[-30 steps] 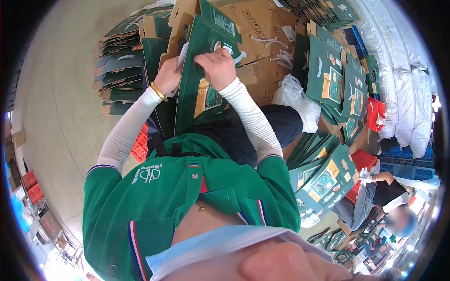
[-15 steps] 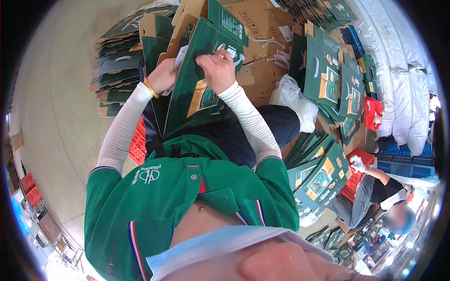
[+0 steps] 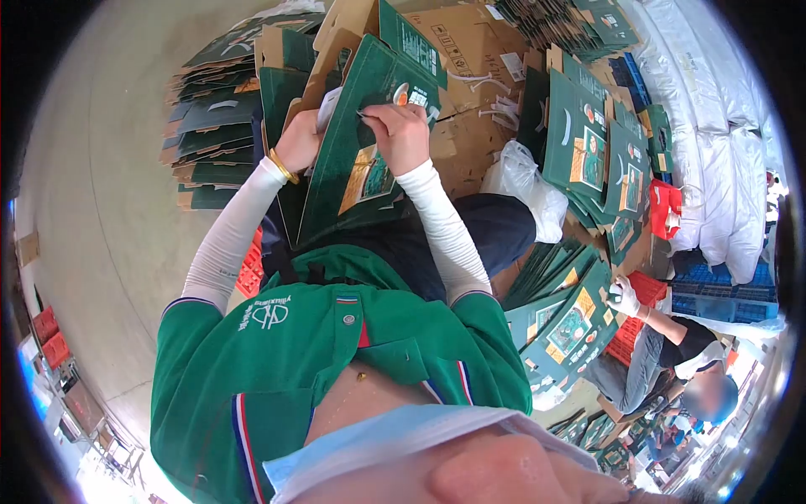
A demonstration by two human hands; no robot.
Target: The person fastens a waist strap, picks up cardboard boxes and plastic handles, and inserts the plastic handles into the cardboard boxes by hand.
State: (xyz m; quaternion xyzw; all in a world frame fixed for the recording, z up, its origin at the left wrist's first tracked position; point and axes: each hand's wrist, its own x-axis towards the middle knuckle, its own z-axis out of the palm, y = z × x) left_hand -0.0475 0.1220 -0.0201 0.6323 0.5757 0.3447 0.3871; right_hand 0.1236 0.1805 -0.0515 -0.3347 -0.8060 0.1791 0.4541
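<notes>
A folded green carton (image 3: 332,189) with a printed picture stands tilted across my lap. My left hand (image 3: 300,141) is at its left edge, closed around a flat white piece (image 3: 328,107) between the carton's panels. Some of its fingers are hidden by the front panel. My right hand (image 3: 400,136) is against the printed front, thumb and fingers pinched together. A tiny dark bit shows at those fingertips, too small to name. Close to the right hand, a pale handle strip (image 3: 433,114) lies on the carton.
Flattened green cartons (image 3: 210,118) are piled at the left, with more stacks (image 3: 579,134) at the right. A brown cardboard box (image 3: 462,126) with white cords is ahead. A white plastic bag (image 3: 529,189) sits beside my knee. A co-worker's gloved hand (image 3: 623,297) touches cartons at lower right.
My right hand has shifted slightly down on the carton front, uncovering the printed logo. My left hand stays on the white piece. The co-worker's gloved hand has moved left to the cartons.
</notes>
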